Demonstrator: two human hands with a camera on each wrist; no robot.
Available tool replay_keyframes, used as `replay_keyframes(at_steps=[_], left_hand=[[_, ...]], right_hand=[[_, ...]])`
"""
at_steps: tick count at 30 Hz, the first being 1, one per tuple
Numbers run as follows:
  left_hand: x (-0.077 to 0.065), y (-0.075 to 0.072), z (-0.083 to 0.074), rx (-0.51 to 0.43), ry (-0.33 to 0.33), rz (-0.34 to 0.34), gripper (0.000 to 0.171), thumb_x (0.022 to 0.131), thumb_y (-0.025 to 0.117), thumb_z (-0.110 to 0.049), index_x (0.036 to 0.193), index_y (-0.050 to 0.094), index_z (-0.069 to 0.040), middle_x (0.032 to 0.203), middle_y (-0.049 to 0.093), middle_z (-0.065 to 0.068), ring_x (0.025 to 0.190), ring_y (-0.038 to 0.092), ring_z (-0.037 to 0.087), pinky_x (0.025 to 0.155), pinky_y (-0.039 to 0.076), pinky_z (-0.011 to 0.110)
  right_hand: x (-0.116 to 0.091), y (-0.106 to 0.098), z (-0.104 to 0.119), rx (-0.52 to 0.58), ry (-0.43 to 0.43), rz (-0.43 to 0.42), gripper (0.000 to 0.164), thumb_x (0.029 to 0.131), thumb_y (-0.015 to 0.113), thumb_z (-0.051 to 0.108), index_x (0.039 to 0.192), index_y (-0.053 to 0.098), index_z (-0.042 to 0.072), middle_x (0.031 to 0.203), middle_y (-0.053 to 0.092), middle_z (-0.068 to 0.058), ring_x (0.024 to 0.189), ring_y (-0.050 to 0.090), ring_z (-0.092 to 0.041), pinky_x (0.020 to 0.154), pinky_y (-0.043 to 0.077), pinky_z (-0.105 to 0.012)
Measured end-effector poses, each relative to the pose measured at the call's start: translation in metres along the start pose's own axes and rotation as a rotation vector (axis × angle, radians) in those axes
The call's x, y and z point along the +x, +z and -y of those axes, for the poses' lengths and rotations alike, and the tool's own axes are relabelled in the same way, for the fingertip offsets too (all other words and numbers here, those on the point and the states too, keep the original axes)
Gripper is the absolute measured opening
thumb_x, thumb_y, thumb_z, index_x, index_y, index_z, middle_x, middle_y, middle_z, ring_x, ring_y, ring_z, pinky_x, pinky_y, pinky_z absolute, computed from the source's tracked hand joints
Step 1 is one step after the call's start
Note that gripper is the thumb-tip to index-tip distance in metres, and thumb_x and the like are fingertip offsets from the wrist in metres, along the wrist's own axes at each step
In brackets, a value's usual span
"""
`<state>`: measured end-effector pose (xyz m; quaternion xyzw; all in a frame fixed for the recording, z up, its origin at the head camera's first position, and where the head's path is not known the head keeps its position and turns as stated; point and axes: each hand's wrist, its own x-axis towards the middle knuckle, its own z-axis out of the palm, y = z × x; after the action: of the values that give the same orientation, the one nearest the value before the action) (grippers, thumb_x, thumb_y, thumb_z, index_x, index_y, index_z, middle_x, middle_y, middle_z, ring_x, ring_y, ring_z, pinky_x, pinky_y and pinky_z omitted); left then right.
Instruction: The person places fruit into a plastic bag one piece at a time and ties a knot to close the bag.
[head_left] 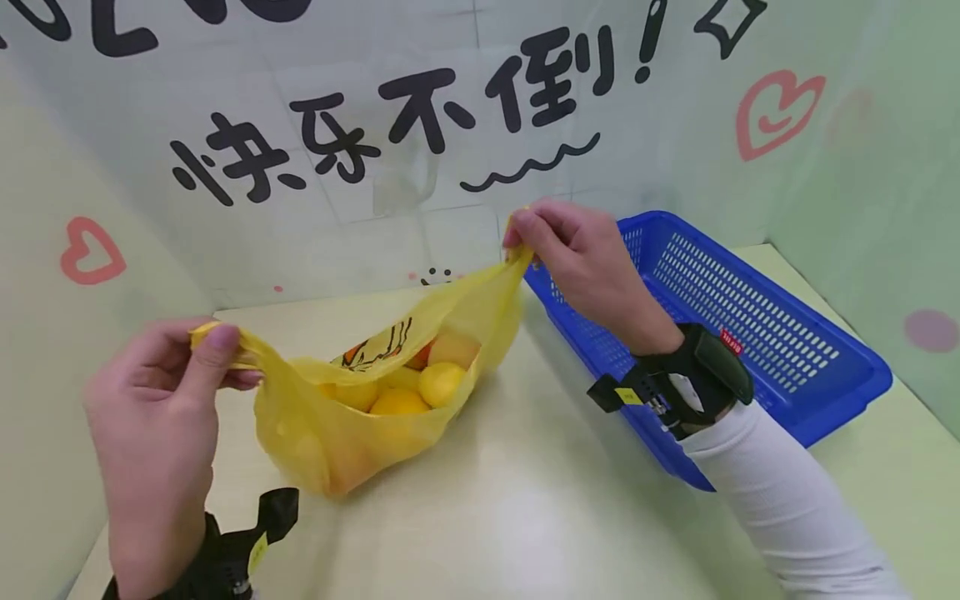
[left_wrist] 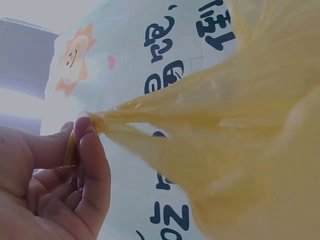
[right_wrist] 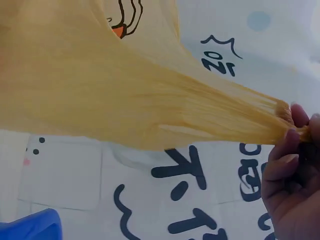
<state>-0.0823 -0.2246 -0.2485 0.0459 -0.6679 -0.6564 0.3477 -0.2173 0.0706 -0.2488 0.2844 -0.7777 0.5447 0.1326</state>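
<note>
A thin yellow plastic bag [head_left: 322,442] hangs between both hands, its mouth spread toward the head camera. Inside lie several round yellow and orange fruits [head_left: 441,384], partly covered by the bag's front wall. My left hand [head_left: 168,400] pinches one handle of the bag between thumb and fingers; in the left wrist view the plastic stretches taut from those fingertips. Higher up and to the right, my right hand [head_left: 585,267] pinches the other handle, bunched at the fingertips. A printed drawing in black and orange shows on the bag's inner back side.
A blue perforated plastic basket [head_left: 757,308] stands on the right of the pale table [head_left: 525,517], partly behind the right forearm. Behind the table rises a white wall [head_left: 360,242] with black lettering. Side walls with pink hearts close in both sides.
</note>
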Motion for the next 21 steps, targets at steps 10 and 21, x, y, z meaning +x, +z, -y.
replay_keyframes(at_steps=[10,21], left_hand=[[0.034,-0.002,-0.004,-0.119,0.056,-0.019,0.02,0.084,0.074,-0.008,0.088,0.064,0.009,0.078,0.067,0.013,0.053,0.064,0.018,0.055,0.055,0.022],[0.045,0.005,0.023,-0.026,-0.038,0.183,0.01,0.092,0.067,-0.006,0.093,0.063,0.002,0.083,0.071,0.007,0.057,0.066,0.014,0.06,0.057,0.02]], right_hand=[[-0.013,-0.017,0.026,0.063,-0.123,-0.359,0.029,0.098,0.059,0.019,0.099,0.072,-0.007,0.088,0.073,-0.001,0.063,0.056,-0.016,0.062,0.05,-0.016],[-0.006,-0.054,-0.006,0.115,0.131,-0.178,0.029,0.098,0.061,0.015,0.122,0.06,-0.002,0.109,0.064,0.0,0.083,0.057,-0.015,0.074,0.05,-0.011]])
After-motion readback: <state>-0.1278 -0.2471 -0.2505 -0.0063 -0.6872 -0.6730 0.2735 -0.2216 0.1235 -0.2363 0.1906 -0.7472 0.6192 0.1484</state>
